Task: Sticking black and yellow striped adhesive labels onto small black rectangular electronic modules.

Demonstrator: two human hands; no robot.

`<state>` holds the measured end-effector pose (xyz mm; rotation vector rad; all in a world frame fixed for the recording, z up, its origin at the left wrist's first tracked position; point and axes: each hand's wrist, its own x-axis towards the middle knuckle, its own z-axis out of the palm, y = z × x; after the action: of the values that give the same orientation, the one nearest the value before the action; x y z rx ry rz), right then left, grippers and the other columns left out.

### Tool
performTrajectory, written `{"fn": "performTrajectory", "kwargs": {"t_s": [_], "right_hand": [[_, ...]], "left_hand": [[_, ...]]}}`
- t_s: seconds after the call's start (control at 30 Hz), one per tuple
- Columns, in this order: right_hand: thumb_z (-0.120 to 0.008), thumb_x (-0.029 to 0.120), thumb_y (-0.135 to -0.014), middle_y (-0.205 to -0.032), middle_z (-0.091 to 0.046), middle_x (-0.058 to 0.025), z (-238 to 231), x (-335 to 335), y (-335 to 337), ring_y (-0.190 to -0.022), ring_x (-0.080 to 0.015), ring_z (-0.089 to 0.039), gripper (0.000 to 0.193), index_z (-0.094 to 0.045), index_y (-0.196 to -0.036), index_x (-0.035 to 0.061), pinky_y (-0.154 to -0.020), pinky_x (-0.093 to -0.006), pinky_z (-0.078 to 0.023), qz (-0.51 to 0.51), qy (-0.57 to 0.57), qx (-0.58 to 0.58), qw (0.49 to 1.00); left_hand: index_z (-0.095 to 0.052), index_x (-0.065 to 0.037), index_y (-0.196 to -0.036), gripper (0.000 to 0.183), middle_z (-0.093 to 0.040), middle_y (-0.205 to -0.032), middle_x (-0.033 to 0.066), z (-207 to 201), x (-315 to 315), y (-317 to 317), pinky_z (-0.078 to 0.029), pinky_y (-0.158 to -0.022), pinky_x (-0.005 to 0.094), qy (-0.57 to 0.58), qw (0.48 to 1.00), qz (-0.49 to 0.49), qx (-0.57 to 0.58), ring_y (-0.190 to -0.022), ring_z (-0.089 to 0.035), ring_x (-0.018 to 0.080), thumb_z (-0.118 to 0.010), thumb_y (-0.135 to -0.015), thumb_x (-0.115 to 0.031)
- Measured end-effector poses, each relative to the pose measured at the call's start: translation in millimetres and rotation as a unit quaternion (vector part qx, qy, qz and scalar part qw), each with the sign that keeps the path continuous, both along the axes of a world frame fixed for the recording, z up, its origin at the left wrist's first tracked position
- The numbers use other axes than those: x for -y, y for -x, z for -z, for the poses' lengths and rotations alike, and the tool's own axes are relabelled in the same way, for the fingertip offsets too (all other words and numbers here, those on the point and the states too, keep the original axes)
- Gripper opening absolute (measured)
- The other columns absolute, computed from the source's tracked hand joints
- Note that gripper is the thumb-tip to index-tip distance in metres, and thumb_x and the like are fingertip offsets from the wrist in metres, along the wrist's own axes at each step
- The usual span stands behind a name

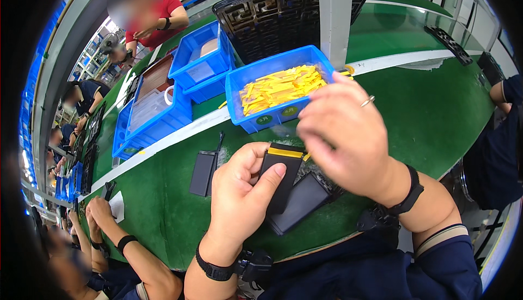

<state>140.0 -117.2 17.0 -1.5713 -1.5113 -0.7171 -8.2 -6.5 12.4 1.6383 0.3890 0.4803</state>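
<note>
Black slab (280, 191) is resting in the left hand (238, 199) on the near side of the strip bin (276, 118), the thumb pressing on its face and the fingers closing around its edge. A yellow strip (285, 152) is running across the slab's upper end. The right hand (348, 139) is showing in front of the strip bin's right end, its fingers loosely bending; blur is hiding the fingertips, so I cannot tell whether they are holding anything. Loose yellow strips (283, 89) are filling the strip bin. Nearer than the strip bin, a second slab (299, 203) is lying partly behind the held one on the green table (163, 202), and a third slab (203, 172) is lying to the strip bin's near left. Stacked blue bins (187, 77) are standing left of the strip bin, and a black patterned panel (267, 19) is leaning behind it. Beyond its far left, a co-worker in a red shirt (173, 8) is bending an arm; well to its near left, another co-worker's hands (99, 212) are working beside white paper (117, 206).
</note>
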Motion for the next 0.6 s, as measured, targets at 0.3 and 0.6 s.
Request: {"fn": "performTrajectory", "kwargs": {"t_s": [0.3, 0.6], "right_hand": [[-0.068, 0.002, -0.064, -0.089, -0.062, -0.0043, 4, 0, 15, -0.096, -0.0261, -0.058, 0.016, -0.058, -0.076, 0.0070, -0.099, -0.0521, -0.035, -0.102, -0.007, -0.054, 0.993], [-0.066, -0.003, -0.069, -0.080, -0.064, -0.0046, -8, 2, 16, -0.089, -0.0242, -0.061, 0.016, -0.060, -0.080, 0.0057, -0.097, -0.0477, -0.038, -0.121, -0.028, -0.043, 0.991]], "left_hand": [[-0.051, 0.003, -0.107, 0.023, -0.065, -0.089, 0.0059, 2, 0, -1, -0.044, -0.069, 0.0191, 0.009, 0.997, -0.012, 0.080, -0.080, -0.056, 0.0043, -0.058, -0.086, -0.001], [-0.051, 0.001, -0.108, 0.026, -0.065, -0.087, 0.0064, -5, 3, 0, -0.045, -0.070, 0.0196, -0.115, 0.989, -0.047, 0.083, -0.078, -0.057, 0.0045, -0.059, -0.083, 0.001]]}}
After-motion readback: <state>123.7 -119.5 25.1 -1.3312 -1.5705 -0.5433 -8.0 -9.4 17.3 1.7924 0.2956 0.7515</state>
